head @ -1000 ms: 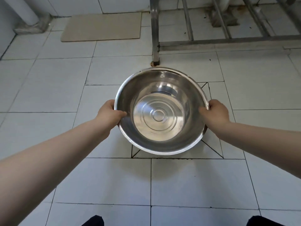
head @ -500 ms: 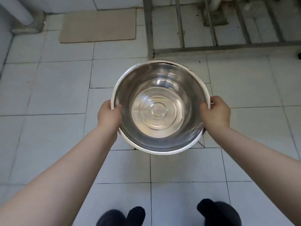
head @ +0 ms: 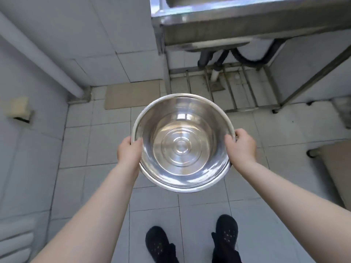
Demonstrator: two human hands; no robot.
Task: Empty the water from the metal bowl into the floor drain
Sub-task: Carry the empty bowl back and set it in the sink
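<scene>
One round, shiny stainless-steel bowl (head: 183, 143) is present, held in the air above the pale grey tiled floor (head: 79, 141), in front of the person and roughly midway between the sink stand and the feet. Two bare hands carry it. The left hand (head: 129, 151) grasps the left rim, thumb hooked over the edge into the bowl, the other fingers hidden beneath. The right hand (head: 242, 146) grasps the right rim in the same way, thumb curled over the edge.

The bowl's opening faces upward toward the camera, tipped slightly so that the near rim sits lower in view. Being circular, it has no long axis; its concentric base rings are centred. Whether water remains inside cannot be told from the reflections.

Two black perforated shoes (head: 159, 245) stand on the floor below the bowl. One stainless-steel sink unit (head: 237, 21) stands ahead, with dark pipes (head: 207, 58) beneath it and a metal bar rack (head: 233, 90) at its base. One beige rectangular mat (head: 132, 94) lies just left of the rack. One white pipe (head: 41, 57) runs diagonally along the left wall.
</scene>
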